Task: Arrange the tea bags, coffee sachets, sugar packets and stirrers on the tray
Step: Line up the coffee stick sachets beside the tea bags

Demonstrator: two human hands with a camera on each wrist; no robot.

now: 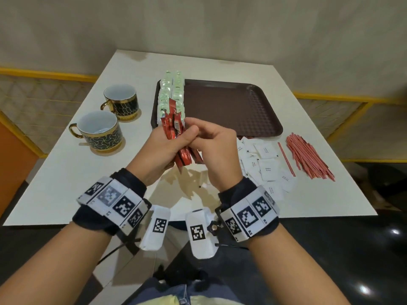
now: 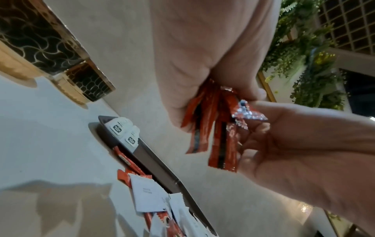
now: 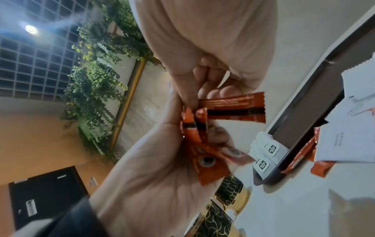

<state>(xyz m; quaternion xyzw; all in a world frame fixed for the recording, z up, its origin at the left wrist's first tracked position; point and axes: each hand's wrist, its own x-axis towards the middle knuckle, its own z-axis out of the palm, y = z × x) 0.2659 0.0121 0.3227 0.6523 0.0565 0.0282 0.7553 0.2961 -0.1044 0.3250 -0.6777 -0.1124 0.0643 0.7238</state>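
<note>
— So, what are the hands doing?
— Left hand is gripping a bunch of red coffee sachets above the table's near edge; right hand is pinching one sachet.
— And the tray?
— Tea bags are lining its left edge.

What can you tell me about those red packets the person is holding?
The coffee sachets are long, thin red sticks with a dark stripe and crimped, shiny ends, like foil wrapping. Several are bunched together, held upright above the table. The left hand grips the bunch, while the right hand pinches one stick. They touch only the hands.
</note>
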